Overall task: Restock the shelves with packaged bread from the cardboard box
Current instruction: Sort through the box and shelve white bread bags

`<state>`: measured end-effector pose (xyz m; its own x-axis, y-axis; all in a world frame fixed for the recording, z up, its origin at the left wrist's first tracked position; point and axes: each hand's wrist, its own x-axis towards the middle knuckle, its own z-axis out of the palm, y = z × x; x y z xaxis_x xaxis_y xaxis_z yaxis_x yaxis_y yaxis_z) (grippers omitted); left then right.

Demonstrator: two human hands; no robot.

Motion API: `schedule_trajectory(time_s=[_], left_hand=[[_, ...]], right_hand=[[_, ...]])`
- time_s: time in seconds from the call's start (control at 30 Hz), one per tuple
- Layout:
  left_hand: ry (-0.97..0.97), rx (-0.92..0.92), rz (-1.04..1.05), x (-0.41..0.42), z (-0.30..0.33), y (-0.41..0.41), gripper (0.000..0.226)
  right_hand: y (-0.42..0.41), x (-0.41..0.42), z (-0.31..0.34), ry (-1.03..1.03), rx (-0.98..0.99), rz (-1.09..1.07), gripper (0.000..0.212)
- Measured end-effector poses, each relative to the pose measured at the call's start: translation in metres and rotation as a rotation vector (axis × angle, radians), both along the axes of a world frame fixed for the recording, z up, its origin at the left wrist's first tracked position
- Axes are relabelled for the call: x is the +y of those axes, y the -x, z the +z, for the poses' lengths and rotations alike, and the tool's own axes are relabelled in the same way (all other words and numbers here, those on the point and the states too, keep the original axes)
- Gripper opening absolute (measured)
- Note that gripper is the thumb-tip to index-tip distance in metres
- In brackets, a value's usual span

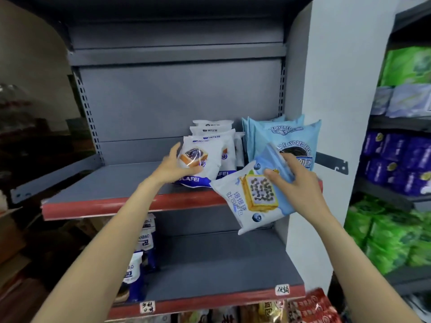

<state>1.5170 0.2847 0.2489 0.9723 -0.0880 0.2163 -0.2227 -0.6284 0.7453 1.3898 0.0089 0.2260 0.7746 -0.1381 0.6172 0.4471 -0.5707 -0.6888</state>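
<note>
Step in hand, as I read it: shelving. My right hand [296, 180] grips a blueberry bread pack [254, 197], tilted, off the shelf lip [130, 206] at 4 o'clock. Pack is white and pale blue, soft film. Left hand [173, 167], at 10 o'clock from it, clasps the front white pack [203, 159] of its row. Next: stand the held pack upright between that row and the blue packs [286, 141] behind. Cardboard box not seen.

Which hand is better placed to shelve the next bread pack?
Right. The right hand already grips the blueberry bread pack at the shelf edge; the left hand is busy holding the front white pack.
</note>
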Motion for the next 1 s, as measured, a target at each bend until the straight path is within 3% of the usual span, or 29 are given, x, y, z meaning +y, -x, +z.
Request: schedule_trajectory(time_s=[0.1,0.2,0.47,0.53,0.6,0.73,0.83,0.9,0.97,1.0], left_hand=[[0.064,-0.117,-0.007,-0.012,-0.008,-0.004,0.102],[0.179,-0.263,0.076,-0.033,-0.017,0.0,0.111],[0.198,-0.315,0.033,-0.034,-0.019,0.004,0.11],[0.211,-0.346,0.034,-0.024,-0.014,0.003,0.11],[0.211,-0.316,0.015,-0.019,-0.011,0.005,0.11],[0.269,-0.081,-0.095,-0.03,-0.017,0.014,0.111],[0.297,-0.034,-0.18,-0.029,-0.013,0.015,0.094],[0.283,-0.1,-0.102,-0.02,-0.005,0.017,0.074],[0.246,-0.199,-0.054,-0.003,0.001,0.034,0.07],[0.23,-0.234,-0.126,0.006,0.003,0.045,0.073]], right_hand=[[-0.001,-0.006,0.0,-0.017,-0.03,-0.018,0.024],[-0.001,-0.013,-0.002,0.009,-0.024,-0.075,0.031],[0.012,-0.008,0.0,-0.057,-0.082,0.05,0.008],[0.011,-0.002,-0.001,-0.096,-0.094,0.097,0.012],[0.009,0.003,-0.002,-0.1,-0.109,0.107,0.019],[0.003,0.012,-0.006,-0.118,-0.104,0.123,0.011],[-0.003,0.018,-0.011,-0.108,-0.084,0.13,0.021],[-0.006,0.023,-0.008,-0.064,-0.072,0.131,0.019],[-0.008,0.034,0.004,0.034,-0.064,0.178,0.014],[-0.009,0.044,0.014,0.089,-0.061,0.215,0.013]])
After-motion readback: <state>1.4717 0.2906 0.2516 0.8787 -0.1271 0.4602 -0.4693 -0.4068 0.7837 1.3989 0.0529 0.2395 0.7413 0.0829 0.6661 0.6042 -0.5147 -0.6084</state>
